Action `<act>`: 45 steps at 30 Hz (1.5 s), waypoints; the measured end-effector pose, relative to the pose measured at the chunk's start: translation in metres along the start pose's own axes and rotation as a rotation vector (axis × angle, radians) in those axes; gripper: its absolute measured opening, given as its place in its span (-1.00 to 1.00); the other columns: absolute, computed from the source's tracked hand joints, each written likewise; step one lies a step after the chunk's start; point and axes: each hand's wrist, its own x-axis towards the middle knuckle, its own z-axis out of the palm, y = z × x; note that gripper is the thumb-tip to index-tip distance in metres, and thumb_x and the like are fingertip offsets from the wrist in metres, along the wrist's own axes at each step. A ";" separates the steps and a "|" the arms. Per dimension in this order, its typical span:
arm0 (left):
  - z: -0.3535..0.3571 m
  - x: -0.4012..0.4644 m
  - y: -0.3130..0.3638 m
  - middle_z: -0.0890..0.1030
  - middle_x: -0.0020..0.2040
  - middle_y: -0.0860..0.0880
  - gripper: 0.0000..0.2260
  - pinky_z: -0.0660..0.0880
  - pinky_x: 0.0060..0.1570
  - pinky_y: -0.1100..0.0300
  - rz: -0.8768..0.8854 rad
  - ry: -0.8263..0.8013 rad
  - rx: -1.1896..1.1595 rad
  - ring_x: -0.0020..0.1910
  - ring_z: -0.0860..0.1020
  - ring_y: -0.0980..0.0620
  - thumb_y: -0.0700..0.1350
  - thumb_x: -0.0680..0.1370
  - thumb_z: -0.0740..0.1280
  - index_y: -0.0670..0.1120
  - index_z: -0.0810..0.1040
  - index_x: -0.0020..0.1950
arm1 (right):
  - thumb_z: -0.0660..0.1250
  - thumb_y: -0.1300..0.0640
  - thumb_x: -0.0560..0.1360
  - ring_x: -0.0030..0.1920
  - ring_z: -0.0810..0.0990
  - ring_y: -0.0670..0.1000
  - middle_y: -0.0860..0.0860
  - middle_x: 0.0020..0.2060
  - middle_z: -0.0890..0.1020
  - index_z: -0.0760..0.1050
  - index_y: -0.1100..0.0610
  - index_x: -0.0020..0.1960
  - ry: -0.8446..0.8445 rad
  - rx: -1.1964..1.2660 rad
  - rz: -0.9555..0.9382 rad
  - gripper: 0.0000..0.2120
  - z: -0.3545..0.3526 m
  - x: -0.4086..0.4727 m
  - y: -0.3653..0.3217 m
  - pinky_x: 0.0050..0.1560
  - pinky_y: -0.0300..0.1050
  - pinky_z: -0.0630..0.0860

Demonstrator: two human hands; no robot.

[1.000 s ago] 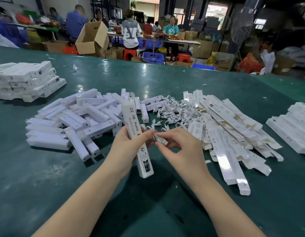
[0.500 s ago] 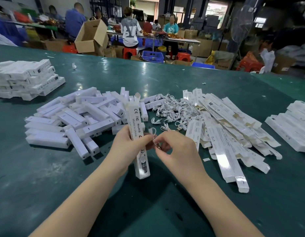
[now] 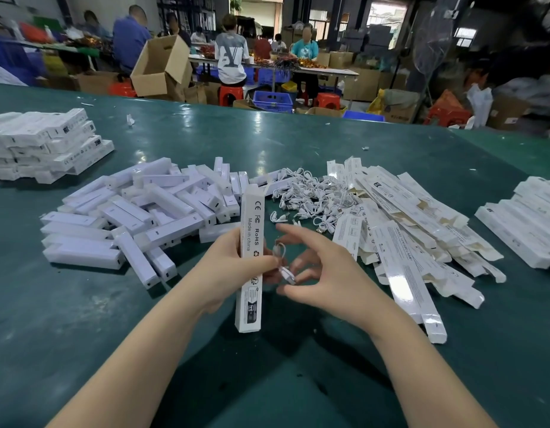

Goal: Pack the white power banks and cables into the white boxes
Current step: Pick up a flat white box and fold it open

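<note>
My left hand grips a long white box, held upright over the green table, printed side towards me. Its thumb pins a small coiled white cable beside the box. My right hand is just right of it with index finger and thumb spread, its middle fingertips touching the cable. A heap of white power banks lies to the left, a tangle of white cables behind my hands, and a pile of flat white boxes to the right.
Packed white boxes are stacked at the far left and at the right edge. Beyond the table's far edge stand an open cardboard carton, blue crates, red stools and several people at other tables.
My right hand's pinch on the cable has loosened and its fingers have spread. The cable now sits under my left thumb against the box. The box has stayed upright.
</note>
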 end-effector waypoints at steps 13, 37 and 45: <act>0.001 0.002 -0.003 0.69 -0.20 -0.13 -0.80 0.64 -0.14 0.12 -0.054 0.015 -0.152 -0.15 0.69 -0.11 -0.32 0.48 0.42 -0.24 0.42 0.00 | 0.57 0.33 0.34 -0.21 0.70 -0.19 -0.15 -0.21 0.71 0.66 0.11 -0.17 0.278 0.028 -0.014 -0.83 -0.002 0.002 0.001 -0.15 -0.37 0.57; -0.012 0.008 -0.020 0.63 -0.07 0.06 -0.64 0.41 -0.33 0.12 0.496 0.301 1.252 -0.15 0.53 -0.08 -0.27 0.40 0.41 0.02 0.51 0.13 | 0.50 0.20 0.43 -0.38 0.68 -0.06 -0.01 -0.43 0.67 0.63 -0.07 -0.17 0.369 -0.007 -0.005 -0.83 -0.032 -0.005 -0.009 -0.22 -0.27 0.60; -0.014 0.010 -0.024 0.62 -0.01 0.12 -0.64 0.35 -0.31 0.14 0.445 0.301 1.295 -0.09 0.53 -0.04 -0.20 0.46 0.37 0.10 0.48 0.20 | 0.50 0.19 0.42 -0.42 0.64 -0.07 0.01 -0.44 0.67 0.64 -0.05 -0.21 0.246 0.004 0.073 -0.86 -0.033 -0.008 -0.009 -0.26 -0.26 0.60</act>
